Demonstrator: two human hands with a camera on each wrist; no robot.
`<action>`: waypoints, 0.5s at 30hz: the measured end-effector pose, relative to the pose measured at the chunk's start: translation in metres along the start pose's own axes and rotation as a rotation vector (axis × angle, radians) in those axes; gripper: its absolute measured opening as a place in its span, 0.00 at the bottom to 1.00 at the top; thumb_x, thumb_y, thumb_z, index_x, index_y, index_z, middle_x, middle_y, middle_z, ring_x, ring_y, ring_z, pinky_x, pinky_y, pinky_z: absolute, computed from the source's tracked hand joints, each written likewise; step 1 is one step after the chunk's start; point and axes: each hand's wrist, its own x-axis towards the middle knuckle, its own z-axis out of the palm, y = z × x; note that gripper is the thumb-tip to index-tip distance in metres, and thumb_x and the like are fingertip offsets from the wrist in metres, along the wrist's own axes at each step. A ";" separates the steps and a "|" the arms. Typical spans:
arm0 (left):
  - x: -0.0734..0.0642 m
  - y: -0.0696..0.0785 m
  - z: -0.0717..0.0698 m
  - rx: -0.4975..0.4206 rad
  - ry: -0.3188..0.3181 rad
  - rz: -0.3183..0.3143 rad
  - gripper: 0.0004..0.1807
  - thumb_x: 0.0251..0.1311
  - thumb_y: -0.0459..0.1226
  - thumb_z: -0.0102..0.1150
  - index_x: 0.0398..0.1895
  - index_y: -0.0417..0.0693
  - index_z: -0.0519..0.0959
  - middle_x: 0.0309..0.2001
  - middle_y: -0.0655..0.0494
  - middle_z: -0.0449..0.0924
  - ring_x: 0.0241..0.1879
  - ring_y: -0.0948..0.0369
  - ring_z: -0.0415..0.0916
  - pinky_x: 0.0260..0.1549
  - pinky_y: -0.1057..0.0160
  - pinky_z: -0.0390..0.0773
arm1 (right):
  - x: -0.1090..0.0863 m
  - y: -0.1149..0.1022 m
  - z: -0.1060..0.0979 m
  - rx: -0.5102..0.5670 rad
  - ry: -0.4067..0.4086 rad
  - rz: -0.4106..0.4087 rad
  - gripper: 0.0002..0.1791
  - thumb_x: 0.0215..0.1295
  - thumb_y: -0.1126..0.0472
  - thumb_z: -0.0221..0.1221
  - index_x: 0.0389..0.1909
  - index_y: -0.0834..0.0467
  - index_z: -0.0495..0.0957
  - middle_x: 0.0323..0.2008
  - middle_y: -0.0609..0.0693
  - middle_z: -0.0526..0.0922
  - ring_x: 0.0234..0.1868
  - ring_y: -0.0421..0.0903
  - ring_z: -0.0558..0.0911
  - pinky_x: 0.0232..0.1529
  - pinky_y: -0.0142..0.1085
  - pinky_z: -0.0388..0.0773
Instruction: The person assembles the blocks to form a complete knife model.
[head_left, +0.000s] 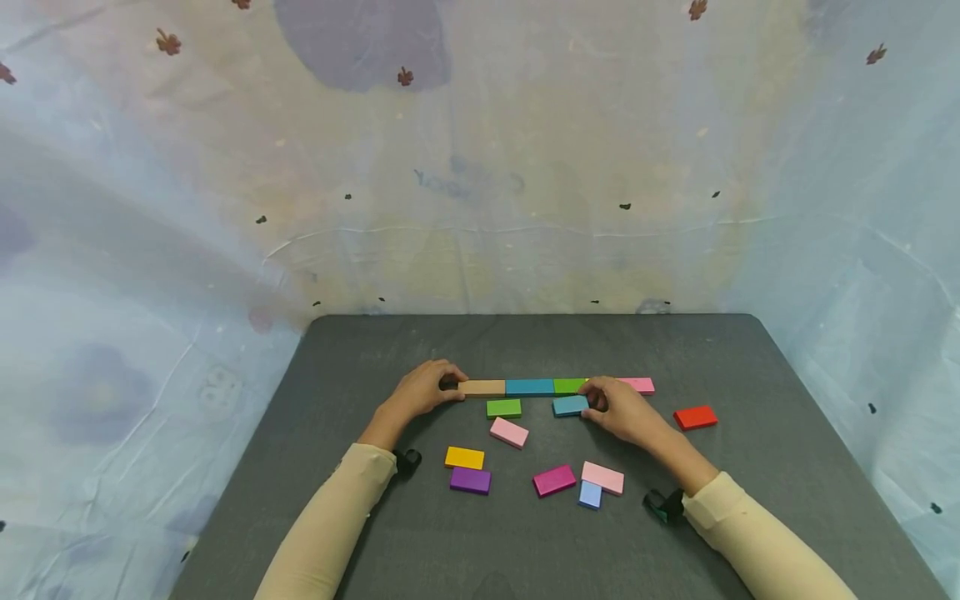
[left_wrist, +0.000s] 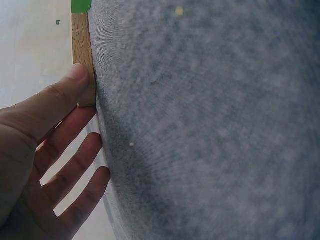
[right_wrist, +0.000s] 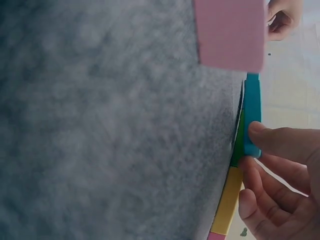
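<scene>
On the dark table a straight row of blocks runs left to right. Its plain wooden block [head_left: 482, 388] is at the left end, then a blue block [head_left: 529, 387], a green block [head_left: 568, 386], a yellow block [right_wrist: 227, 195] and a pink block [head_left: 636, 385]. The right hand hides the yellow one in the head view. My left hand [head_left: 427, 387] pinches the wooden block's outer end between thumb and index finger, its other fingers spread. In front of the green part of the row, my right hand [head_left: 621, 408] holds a second blue block [head_left: 570, 406] by its right end.
Nearer than the row lie loose blocks: green [head_left: 503, 408], pink [head_left: 509, 432], yellow [head_left: 464, 457], purple [head_left: 470, 481], magenta [head_left: 554, 481], another pink [head_left: 603, 477] and a small light-blue one [head_left: 590, 495]. A red block [head_left: 695, 417] lies right of the right hand. A patterned sheet [head_left: 480, 208] hangs behind the table.
</scene>
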 end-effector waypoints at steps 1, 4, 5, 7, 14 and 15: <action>0.000 0.000 0.000 0.000 -0.002 -0.002 0.18 0.66 0.47 0.76 0.57 0.58 0.89 0.51 0.59 0.85 0.54 0.57 0.82 0.60 0.46 0.81 | 0.000 0.000 0.000 0.001 0.000 0.003 0.17 0.67 0.66 0.73 0.54 0.63 0.84 0.40 0.51 0.83 0.39 0.45 0.79 0.40 0.39 0.77; 0.000 0.000 0.000 0.000 -0.006 -0.007 0.18 0.66 0.47 0.76 0.57 0.58 0.89 0.51 0.59 0.85 0.54 0.56 0.82 0.60 0.45 0.81 | 0.000 0.000 -0.001 0.001 -0.002 0.015 0.17 0.67 0.66 0.73 0.54 0.63 0.84 0.40 0.51 0.83 0.39 0.46 0.79 0.40 0.40 0.78; 0.000 0.001 0.000 0.000 -0.007 -0.009 0.18 0.66 0.47 0.76 0.57 0.58 0.89 0.51 0.59 0.85 0.54 0.56 0.82 0.60 0.45 0.80 | 0.000 0.000 -0.001 -0.002 -0.004 0.018 0.17 0.67 0.66 0.73 0.54 0.63 0.84 0.40 0.51 0.83 0.39 0.46 0.79 0.40 0.40 0.78; 0.000 0.001 -0.001 -0.001 -0.006 -0.010 0.18 0.66 0.47 0.76 0.57 0.58 0.89 0.51 0.59 0.85 0.54 0.57 0.82 0.60 0.45 0.80 | 0.001 -0.001 -0.001 -0.006 -0.006 0.025 0.17 0.67 0.65 0.74 0.54 0.64 0.84 0.40 0.51 0.83 0.39 0.46 0.79 0.40 0.40 0.78; 0.000 0.001 -0.001 0.000 -0.004 -0.009 0.18 0.66 0.47 0.76 0.57 0.58 0.89 0.52 0.59 0.85 0.55 0.56 0.82 0.61 0.45 0.80 | 0.001 -0.001 -0.002 -0.003 -0.010 0.047 0.17 0.67 0.66 0.74 0.54 0.64 0.84 0.39 0.51 0.82 0.39 0.46 0.78 0.40 0.40 0.77; 0.000 0.001 -0.001 0.000 -0.006 -0.010 0.18 0.66 0.47 0.76 0.57 0.58 0.89 0.52 0.59 0.85 0.55 0.56 0.82 0.61 0.45 0.80 | 0.001 0.000 -0.001 -0.002 -0.011 0.047 0.17 0.67 0.66 0.74 0.55 0.64 0.84 0.39 0.51 0.82 0.39 0.46 0.78 0.40 0.40 0.77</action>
